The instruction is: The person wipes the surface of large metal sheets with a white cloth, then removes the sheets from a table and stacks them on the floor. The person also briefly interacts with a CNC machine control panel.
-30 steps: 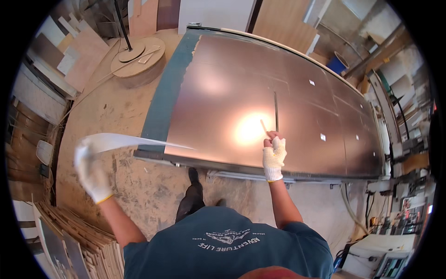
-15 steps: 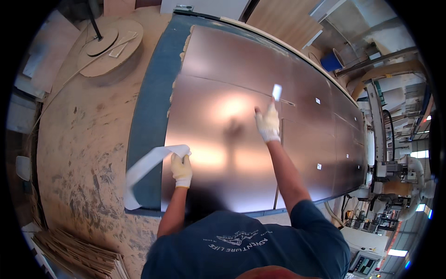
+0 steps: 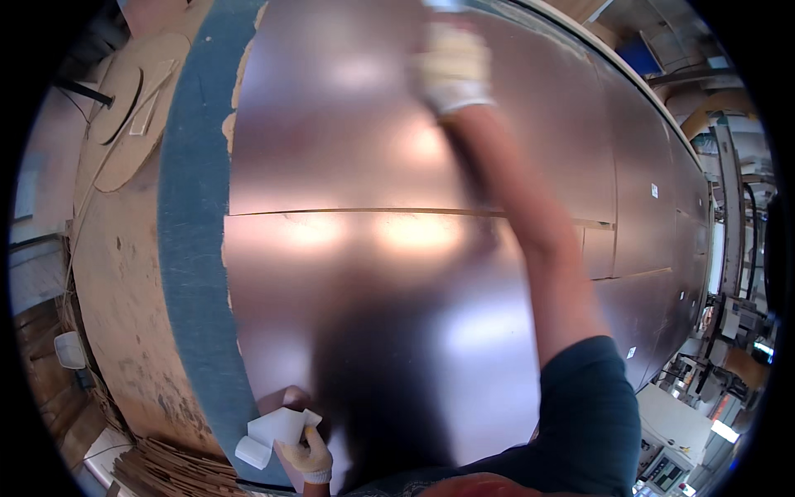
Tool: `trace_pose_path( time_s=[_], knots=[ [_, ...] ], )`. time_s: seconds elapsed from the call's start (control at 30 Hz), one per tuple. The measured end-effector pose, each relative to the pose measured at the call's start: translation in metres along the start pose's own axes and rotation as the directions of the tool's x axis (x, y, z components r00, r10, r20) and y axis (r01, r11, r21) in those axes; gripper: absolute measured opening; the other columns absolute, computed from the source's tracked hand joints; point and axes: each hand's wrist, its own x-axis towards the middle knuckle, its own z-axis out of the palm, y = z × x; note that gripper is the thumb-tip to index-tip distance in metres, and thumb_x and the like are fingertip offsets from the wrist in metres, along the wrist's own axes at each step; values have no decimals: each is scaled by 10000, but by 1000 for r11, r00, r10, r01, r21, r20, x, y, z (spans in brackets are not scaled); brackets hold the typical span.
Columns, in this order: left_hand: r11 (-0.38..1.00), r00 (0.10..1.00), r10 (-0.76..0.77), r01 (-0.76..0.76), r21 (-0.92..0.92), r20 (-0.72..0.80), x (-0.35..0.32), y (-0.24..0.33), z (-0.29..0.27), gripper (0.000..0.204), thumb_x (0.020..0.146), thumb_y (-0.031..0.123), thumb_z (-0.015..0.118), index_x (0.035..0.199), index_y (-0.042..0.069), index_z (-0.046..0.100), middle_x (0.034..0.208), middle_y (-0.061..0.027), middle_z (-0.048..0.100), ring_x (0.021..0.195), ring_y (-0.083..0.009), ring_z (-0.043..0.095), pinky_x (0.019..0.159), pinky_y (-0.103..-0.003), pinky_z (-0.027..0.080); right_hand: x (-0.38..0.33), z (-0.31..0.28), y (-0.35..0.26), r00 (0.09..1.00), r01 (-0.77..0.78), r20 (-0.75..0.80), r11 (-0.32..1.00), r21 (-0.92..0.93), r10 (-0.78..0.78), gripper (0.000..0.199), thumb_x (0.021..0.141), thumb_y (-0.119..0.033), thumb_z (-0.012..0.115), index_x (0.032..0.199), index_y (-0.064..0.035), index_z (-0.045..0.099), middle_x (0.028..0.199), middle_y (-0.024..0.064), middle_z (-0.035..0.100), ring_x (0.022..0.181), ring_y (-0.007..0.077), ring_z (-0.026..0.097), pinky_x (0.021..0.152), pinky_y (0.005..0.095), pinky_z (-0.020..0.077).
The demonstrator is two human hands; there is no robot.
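Observation:
Large panels with a shiny copper-brown face lie side by side, and the cut panel (image 3: pixel 373 178) is under my reaching right arm. My left hand (image 3: pixel 308 455), in a cream work glove, pinches a folded strip of white label paper (image 3: pixel 277 427) low over the near left corner. My right hand (image 3: pixel 455 66), gloved too and blurred, stretches out over the far panel. A small white label (image 3: pixel 445 4) shows at its fingertips, partly cut off by the top edge of the view. Exact finger positions there are smeared.
A blue-green table margin (image 3: pixel 195 248) borders the panels on the left. Beyond it are a dusty board surface with a round wooden disc (image 3: pixel 124 124) and stacked thin strips (image 3: pixel 170 468). Small white labels (image 3: pixel 654 190) sit on panels to the right, before machinery (image 3: pixel 737 323).
My right hand has moved far forward over the panel with the white label. My left hand has come down nearer my body with the paper strip. The view has shifted forward.

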Motion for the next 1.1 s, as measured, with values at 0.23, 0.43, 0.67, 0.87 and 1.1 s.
trace_pose_path(
  time_s=[0.23,0.43,0.67,0.87,1.1],
  knots=[
    [962,965,262,-262,-80,-6,30,0,12,287,889,31,673,1159,-65,662,1128,-203,636,960,-336,636,833,-405,502,-115,-101,322,957,154,266,573,-805,117,537,973,-260,526,1505,-264,453,1396,214,541,1323,449,466,1024,607,394],
    [984,991,133,-135,-119,-27,11,-9,21,272,927,55,644,1180,-42,667,1183,-215,633,1026,-351,627,883,-407,494,-32,-121,117,875,-470,288,827,308,390,111,853,-189,708,942,-124,719,966,133,709,906,286,668,787,354,498],
    [964,972,230,-235,-123,-52,21,0,13,309,896,37,646,1198,-27,670,1155,-211,653,1049,-381,631,904,-427,497,-39,-74,68,725,-458,503,875,-158,470,411,843,-416,743,1011,-42,725,1175,202,689,1101,384,651,954,460,510],
    [975,979,189,-195,-102,-71,18,17,8,269,891,36,654,1152,-4,711,1074,-191,694,958,-366,656,825,-411,516,-77,-78,18,834,57,543,995,83,-93,535,896,-443,653,1161,19,610,1255,219,620,1159,416,590,969,501,482],
    [960,998,69,-64,-271,9,23,5,13,204,916,62,676,1109,31,736,1080,-171,710,982,-351,654,871,-388,514,-86,-100,-52,720,-24,688,988,152,-88,522,909,-460,596,1128,7,682,1177,239,643,1136,383,607,1001,454,477]
  ],
)
